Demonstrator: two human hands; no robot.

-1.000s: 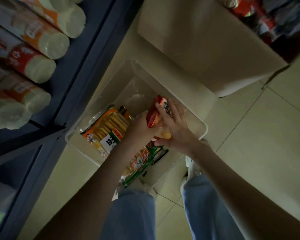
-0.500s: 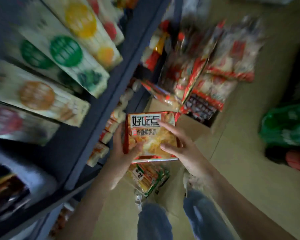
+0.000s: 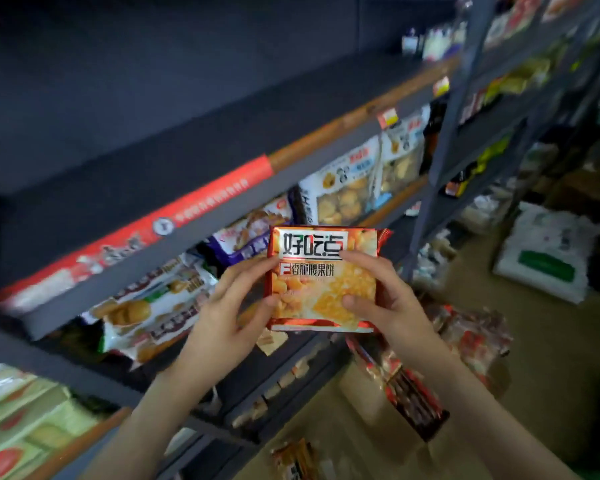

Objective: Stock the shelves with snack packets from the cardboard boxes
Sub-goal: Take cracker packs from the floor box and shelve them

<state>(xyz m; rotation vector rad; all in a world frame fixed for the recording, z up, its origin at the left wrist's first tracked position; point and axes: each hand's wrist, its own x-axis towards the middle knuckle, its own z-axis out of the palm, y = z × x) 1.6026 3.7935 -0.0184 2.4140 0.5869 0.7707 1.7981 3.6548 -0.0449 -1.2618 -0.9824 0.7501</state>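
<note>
I hold a red and gold snack packet [image 3: 323,282] upright in front of the dark shelf unit [image 3: 187,216]. My left hand [image 3: 232,306] grips its left edge, thumb on the front. My right hand [image 3: 385,299] grips its right side, thumb and forefinger on the front. Behind it, the middle shelf carries white and purple snack bags [image 3: 343,188]. A cardboard box [image 3: 395,420] with red packets [image 3: 465,337] stands on the floor at lower right.
The shelf above the packet is dark and bare with a red price strip [image 3: 187,209] on its edge. Green and white packs [image 3: 25,424] fill the lower left shelf. A white sack [image 3: 548,251] lies on the floor at right, beside a second shelf unit [image 3: 499,98].
The view has swung up from the floor box to the shelves. Both hands have raised the red packet from the clear bin to shelf height, its front now facing me.
</note>
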